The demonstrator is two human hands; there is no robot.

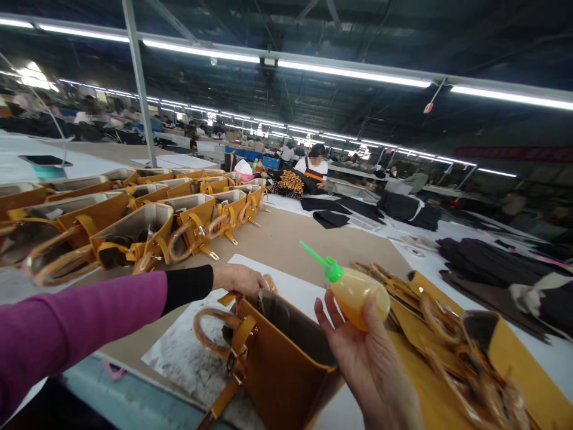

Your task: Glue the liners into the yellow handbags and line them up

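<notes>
Directly before me a mustard-yellow handbag stands on white paper, its top open and its grey lining showing. My left hand is closed at the bag's far upper edge, near a plastic-wrapped handle; its fingertips are partly hidden, and it seems to grip that edge. My right hand holds a squeeze bottle of amber liquid, tilted, with a green cap and a thin green spout pointing up and left. The bottle is above and right of the handbag, apart from it.
Rows of similar yellow bags stand on the table at left. More bags lie piled flat at right. Dark fabric stacks lie farther right. Across the table a person sits beside a bundle of orange-edged pieces. A metal post rises at left.
</notes>
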